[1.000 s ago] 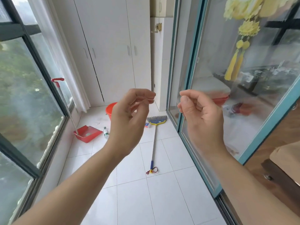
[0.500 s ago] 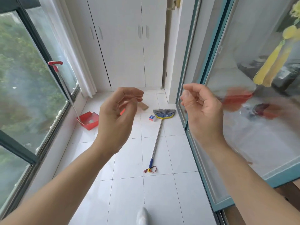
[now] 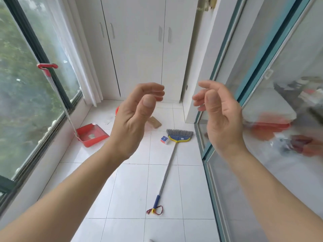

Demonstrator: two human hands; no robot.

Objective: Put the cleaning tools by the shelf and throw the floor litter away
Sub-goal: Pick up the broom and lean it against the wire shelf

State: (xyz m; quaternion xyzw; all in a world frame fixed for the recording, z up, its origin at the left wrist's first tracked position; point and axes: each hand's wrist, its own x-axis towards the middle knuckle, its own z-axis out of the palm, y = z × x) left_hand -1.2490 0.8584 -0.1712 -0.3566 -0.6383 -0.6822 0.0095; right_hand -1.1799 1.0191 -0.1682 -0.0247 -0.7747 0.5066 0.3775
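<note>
Both hands have loosened since a second ago, when their fingertips were pinched together: the left hand (image 3: 134,119) and right hand (image 3: 220,116) now hover at chest height with fingers curled but parted, gripping nothing, and the view has tipped down so more floor shows. Nothing of the task looks begun; the empty hands seem raised ready to reach. Lying flat on the white tiles is the broom (image 3: 168,169), its long axis running from its looped handle end at 6 o'clock up to the grey bristle head at about 1 o'clock, bristles pointing toward the white cupboard (image 3: 139,49). Just beside the head, at its 9 o'clock, sits a small blue-and-white box (image 3: 164,139), likely litter, with a brown scrap (image 3: 154,122) farther up. At 9 o'clock of the scene the red dustpan (image 3: 91,135) rests on the floor, its long handle leaning against the window.
</note>
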